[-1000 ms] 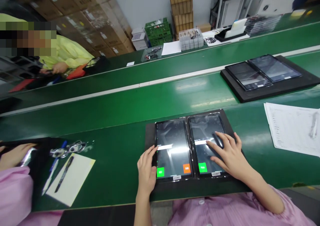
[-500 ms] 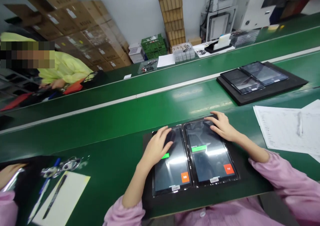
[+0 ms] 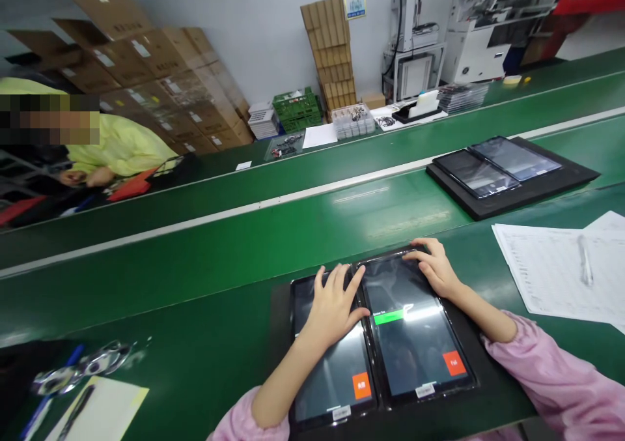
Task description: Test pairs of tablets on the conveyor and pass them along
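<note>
Two tablets lie side by side on a black pad (image 3: 279, 324), screens up. My left hand (image 3: 333, 307) is spread over the upper part of the left tablet (image 3: 334, 379), fingertips by its top edge and thumb near the seam between the tablets. It hides part of that screen; an orange-red button shows below. At the top right corner of the right tablet (image 3: 407, 353), my right hand (image 3: 437, 270) rests with fingers apart, index finger over the screen. A green bar and an orange-red button light this screen.
Farther back right, two more tablets (image 3: 515, 157) lie on a black board (image 3: 473, 205). Paper sheets (image 3: 541, 265) with a pen are at right; a notepad (image 3: 114, 405) and pens at left. Across the green bench, a person in yellow (image 3: 131, 141) sits near stacked cartons (image 3: 161, 56).
My left hand has slid right across the left tablet, with its fingers spreading wider. My right hand stays at its corner. The view has tilted up, and another person's hand at far left has left it.
</note>
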Demonstrator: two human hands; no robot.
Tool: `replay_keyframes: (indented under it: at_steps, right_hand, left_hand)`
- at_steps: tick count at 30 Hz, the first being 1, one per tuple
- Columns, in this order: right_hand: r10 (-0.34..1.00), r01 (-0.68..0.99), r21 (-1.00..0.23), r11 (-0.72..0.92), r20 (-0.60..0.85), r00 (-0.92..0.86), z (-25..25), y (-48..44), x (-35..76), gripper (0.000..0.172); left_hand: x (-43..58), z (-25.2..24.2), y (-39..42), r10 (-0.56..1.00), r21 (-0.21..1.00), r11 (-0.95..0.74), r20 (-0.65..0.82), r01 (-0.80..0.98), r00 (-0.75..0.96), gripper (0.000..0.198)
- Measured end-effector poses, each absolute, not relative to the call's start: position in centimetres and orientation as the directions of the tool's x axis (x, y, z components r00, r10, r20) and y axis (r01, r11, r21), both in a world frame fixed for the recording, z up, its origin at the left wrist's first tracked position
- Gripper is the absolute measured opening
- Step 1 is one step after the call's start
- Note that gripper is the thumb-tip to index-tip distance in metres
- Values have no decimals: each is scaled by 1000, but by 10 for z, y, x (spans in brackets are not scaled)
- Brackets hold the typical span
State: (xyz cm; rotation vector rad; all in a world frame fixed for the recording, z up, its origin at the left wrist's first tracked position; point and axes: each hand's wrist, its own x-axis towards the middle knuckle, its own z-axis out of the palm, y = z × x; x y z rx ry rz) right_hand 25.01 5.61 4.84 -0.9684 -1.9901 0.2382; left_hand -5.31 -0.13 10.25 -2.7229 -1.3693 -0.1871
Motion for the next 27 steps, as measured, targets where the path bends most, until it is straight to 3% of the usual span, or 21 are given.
replay_keyframes:
  at_steps: [6,9,13,19,22,27]
  right_hand:
    - [759,610,-489,624,564,-325,47,52,250,67]
    - [739,568,-505,650,593,-319,51,49,251,71]
    - [759,587,-524,617,593,-269,54,48,252,64]
    - [756,634,-463,619,569,-323,56,49,251,58]
    - [757,651,-439,619,553,-347,60,48,250,54]
    - [759,625,-480,616,573,-308,65,47,249,53]
  left_hand:
    - [-51,107,-10,754,60,-656,17,752,656,81]
    - [-51,129,-16,752,114,-653,-18,749,659,64]
    - [-61,143,-9,824,50,-565,-17,823,567,39]
    - [-84,128,-2,858,13,-509,86,861,506,39]
    - [-94,124,5,874,123,-486,89,865,478,53]
    - [-97,124,37,868,507,-419,-19,753,496,73]
